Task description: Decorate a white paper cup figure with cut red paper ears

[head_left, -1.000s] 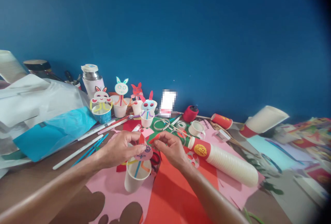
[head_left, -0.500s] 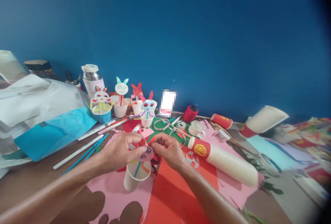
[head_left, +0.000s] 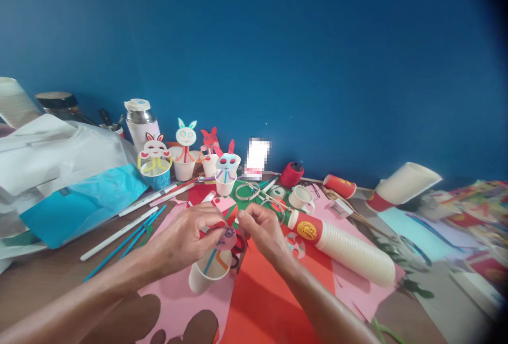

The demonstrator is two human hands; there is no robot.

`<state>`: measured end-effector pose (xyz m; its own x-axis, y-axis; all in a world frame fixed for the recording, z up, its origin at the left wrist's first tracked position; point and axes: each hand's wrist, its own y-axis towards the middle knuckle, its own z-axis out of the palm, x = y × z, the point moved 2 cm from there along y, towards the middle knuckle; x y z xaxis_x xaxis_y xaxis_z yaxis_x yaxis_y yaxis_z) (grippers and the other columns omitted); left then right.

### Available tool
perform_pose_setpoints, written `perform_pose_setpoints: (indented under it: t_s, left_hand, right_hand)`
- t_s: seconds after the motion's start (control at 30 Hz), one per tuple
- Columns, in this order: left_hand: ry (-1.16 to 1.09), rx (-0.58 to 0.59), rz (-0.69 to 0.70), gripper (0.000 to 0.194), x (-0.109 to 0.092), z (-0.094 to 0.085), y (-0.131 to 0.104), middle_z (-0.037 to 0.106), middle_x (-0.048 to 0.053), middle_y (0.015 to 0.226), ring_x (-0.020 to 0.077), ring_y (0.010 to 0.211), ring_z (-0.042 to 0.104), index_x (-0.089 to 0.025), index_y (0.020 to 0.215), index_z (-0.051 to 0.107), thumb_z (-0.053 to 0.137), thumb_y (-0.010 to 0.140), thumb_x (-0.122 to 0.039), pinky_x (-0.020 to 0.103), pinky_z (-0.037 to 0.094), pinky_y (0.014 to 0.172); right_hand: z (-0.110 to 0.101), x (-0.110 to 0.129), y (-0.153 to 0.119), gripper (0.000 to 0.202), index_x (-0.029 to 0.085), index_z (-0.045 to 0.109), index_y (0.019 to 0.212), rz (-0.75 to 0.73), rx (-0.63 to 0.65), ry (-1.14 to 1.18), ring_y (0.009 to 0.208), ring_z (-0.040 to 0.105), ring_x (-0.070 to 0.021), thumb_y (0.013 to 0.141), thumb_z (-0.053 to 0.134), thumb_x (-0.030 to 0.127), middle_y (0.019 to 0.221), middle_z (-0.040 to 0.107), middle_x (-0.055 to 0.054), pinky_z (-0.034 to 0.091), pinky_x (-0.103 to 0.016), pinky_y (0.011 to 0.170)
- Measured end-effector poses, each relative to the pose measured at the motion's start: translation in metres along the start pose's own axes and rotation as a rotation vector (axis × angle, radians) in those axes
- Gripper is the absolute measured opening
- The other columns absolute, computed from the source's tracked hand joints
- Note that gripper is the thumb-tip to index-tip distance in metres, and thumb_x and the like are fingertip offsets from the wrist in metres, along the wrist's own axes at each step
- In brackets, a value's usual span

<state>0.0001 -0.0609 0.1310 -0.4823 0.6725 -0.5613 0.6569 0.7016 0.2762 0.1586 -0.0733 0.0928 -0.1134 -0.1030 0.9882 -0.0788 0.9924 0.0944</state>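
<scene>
Blue wall (head_left: 278, 69) is rising behind the far edge of the brown bench (head_left: 27, 286). Near the middle of the bench's front edge, the left hand (head_left: 198, 235) is clamping a round pink paper face (head_left: 227, 240) between thumb and fingers, over the rim of an upright white cup (head_left: 201, 279). Beside it, the right hand (head_left: 262, 227) is drawing thumb and forefinger together; whether they are gripping a piece, one cannot tell. Judging by the poses, the step in hand is close fingertip work on the face's upper edge, probably calling for a steady left grip and a light, precise right pinch. Under the cup, cut pink paper (head_left: 178, 288) is lying beside a red-orange sheet (head_left: 273, 301). Nested cups (head_left: 357, 254) are stretching toward the right edge, while rabbit-eared figures (head_left: 186, 136) are standing in cups along the far edge.
</scene>
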Motion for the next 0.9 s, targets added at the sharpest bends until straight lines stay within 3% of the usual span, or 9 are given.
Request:
perform_pose_setpoints:
  t_s: [0.17,0.37,0.63,0.9]
  left_hand:
    - [0.054,0.001,0.064,0.023,-0.002,0.007,-0.002,0.057,0.001,0.065,0.0118,0.065,0.051,-0.016,0.064,0.058,0.042,0.079,-0.013,0.024,0.038,0.062]
    - [0.076,0.024,0.078,0.022,-0.006,0.009,-0.002,0.052,0.0,0.061,0.0104,0.062,0.047,-0.015,0.06,0.053,0.042,0.078,-0.009,0.024,0.035,0.059]
    - [0.085,-0.02,0.085,0.022,-0.002,0.011,-0.002,0.054,0.0,0.063,0.0105,0.063,0.047,-0.015,0.061,0.054,0.043,0.08,-0.012,0.025,0.035,0.06]
    - [0.062,-0.041,0.106,0.022,0.001,0.016,-0.005,0.056,0.001,0.066,0.0116,0.065,0.048,-0.017,0.067,0.058,0.043,0.082,-0.016,0.025,0.036,0.062]
  right_hand:
    - [0.002,-0.005,0.002,0.038,0.017,0.042,0.056,0.04,0.053,-0.03,0.042,0.037,-0.0063,0.077,0.052,0.046,0.047,0.044,0.005,0.028,-0.018,0.041]
    - [0.004,-0.006,0.004,0.033,0.017,0.042,0.056,0.056,0.052,-0.01,0.045,0.034,-0.0054,0.075,0.056,0.04,0.05,0.04,0.006,0.026,-0.018,0.042]
    - [0.001,-0.011,0.006,0.025,0.018,0.051,0.08,0.128,0.092,0.125,0.039,0.037,-0.0057,0.073,0.059,0.04,0.047,0.047,0.007,0.028,-0.017,0.039]
    - [0.003,-0.006,0.006,0.024,0.016,0.051,0.072,0.11,0.096,0.162,0.041,0.037,-0.0047,0.073,0.059,0.038,0.05,0.047,0.006,0.029,-0.017,0.042]
